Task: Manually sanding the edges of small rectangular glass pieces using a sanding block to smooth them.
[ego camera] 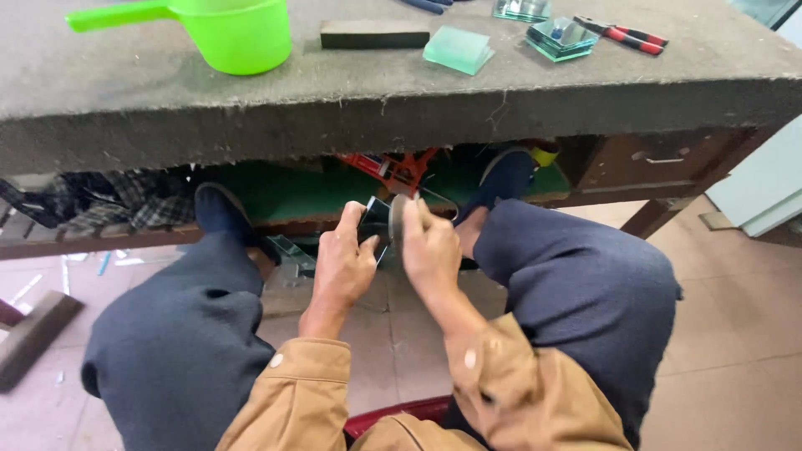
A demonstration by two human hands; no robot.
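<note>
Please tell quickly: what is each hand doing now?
Left hand: closed on small dark square glass piece.
Right hand: closed on grey flat stone block.

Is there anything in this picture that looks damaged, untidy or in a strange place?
Yes. The felt cover of the workbench is frayed along its front edge. Small shards or scraps lie scattered on the floor at the left. A checked cloth is bundled on the shelf underneath.
</note>
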